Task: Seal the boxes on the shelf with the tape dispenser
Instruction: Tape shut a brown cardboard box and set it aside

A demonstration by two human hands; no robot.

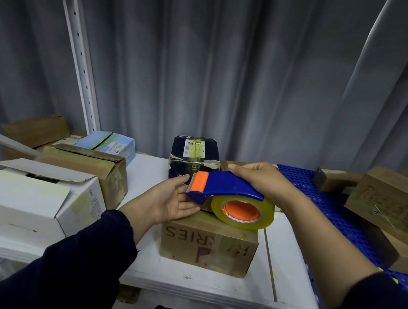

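A brown cardboard box [208,245] with red lettering stands in the middle of the white shelf [284,280]. Just above its top I hold a blue tape dispenser [224,186] with an orange blade guard and a roll of clear yellowish tape [243,211]. My right hand [265,180] grips the dispenser's handle from above. My left hand [172,200] lies open, palm up, on the box's left top edge, its fingertips touching the dispenser's front end.
A white box [21,201] with a raised flap and a brown box [90,166] stand at the left, a light blue one [109,144] behind them. A dark box [194,157] sits behind the dispenser. Brown boxes [391,206] rest on a blue perforated panel [335,208] at right.
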